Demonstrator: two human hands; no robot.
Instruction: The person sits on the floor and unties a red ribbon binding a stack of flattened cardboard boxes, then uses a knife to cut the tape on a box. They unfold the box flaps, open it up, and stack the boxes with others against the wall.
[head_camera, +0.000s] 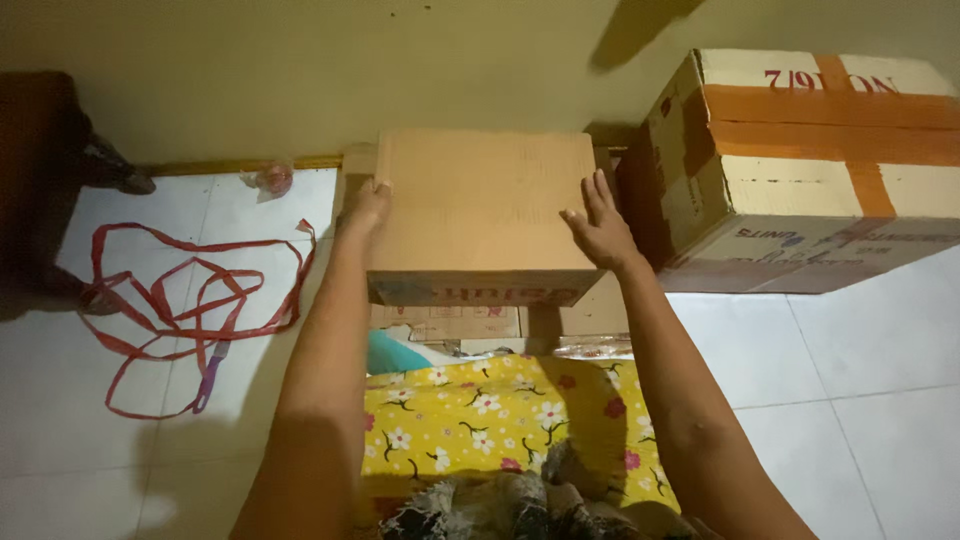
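Note:
A plain brown cardboard box (480, 205) sits in front of me on top of other cardboard. My left hand (365, 205) grips its left edge, fingers curled over the side. My right hand (600, 228) presses flat against its right edge with fingers spread. Below the box lie flattened cardboard pieces (445, 322) and a clear plastic wrap (592, 346).
A larger white and brown box (800, 170) taped with orange strips stands at the right against the wall. A tangled red strap (180, 305) lies on the white tiled floor at left. A dark furniture piece (40, 180) fills the far left. Yellow floral cloth (500, 420) covers my lap.

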